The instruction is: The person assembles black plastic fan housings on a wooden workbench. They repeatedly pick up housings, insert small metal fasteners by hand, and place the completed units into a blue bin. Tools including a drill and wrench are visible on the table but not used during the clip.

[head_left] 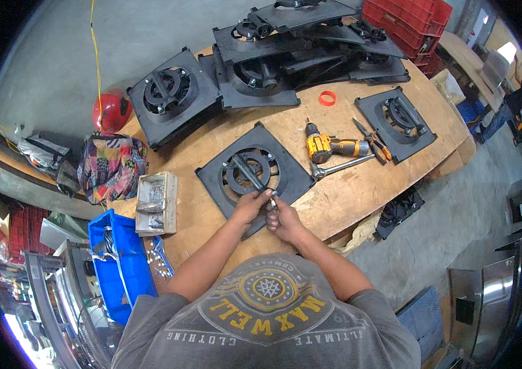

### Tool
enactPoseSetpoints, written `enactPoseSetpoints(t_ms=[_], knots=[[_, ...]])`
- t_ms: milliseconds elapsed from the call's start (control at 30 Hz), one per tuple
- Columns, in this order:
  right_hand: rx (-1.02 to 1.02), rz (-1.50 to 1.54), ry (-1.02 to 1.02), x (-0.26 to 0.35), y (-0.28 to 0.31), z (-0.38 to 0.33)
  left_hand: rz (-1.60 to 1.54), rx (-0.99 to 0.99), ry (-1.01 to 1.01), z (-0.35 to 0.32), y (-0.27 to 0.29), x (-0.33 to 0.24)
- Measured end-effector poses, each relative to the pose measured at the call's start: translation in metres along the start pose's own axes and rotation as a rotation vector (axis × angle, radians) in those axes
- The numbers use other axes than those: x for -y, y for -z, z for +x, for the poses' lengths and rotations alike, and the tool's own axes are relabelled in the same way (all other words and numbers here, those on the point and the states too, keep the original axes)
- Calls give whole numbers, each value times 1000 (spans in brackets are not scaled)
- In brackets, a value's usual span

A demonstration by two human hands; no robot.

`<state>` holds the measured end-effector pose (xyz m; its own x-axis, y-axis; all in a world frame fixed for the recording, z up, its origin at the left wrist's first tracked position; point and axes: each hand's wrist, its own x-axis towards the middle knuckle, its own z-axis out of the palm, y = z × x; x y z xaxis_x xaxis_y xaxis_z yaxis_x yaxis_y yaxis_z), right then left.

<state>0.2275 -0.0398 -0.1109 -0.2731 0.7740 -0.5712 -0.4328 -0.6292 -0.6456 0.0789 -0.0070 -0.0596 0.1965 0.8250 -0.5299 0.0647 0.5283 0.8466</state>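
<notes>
Matt black plastic fan frame on a smooth wooden table.

Drill right of fan frame

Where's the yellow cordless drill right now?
The yellow drill lies on the wooden table, right of the black fan frame under the hands, beside the pliers.

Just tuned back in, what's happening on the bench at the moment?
A person stands at a wooden table, both hands at the near edge of a black square fan frame. The left hand rests on the frame; the right hand pinches a small part beside it. A yellow cordless drill and more frames lie beyond.
</notes>
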Motion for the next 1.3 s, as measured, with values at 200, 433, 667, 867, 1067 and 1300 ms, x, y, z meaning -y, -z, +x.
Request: enactPoseSetpoints(t_ms=[200,433,667,867,1067,1300], knots=[[-290,-1035,703,6,-11,-23,-1,-1,-60,-3,-1,-1],[-173,-657,406,10,-11,-10,-5,15,-24,-7,-2,-8],[-312,-1026,759,8,-9,-21,-2,15,-21,-7,-2,-8],[-84,-511,260,21,-10,-18,-19,36,-5,-6,-1,-7],[-435,-1115,860,6,-17,-18,37,-2,-30,-3,0,-4],[-286,-721,479,10,-15,-18,3,21,-13,0,1,-2]])
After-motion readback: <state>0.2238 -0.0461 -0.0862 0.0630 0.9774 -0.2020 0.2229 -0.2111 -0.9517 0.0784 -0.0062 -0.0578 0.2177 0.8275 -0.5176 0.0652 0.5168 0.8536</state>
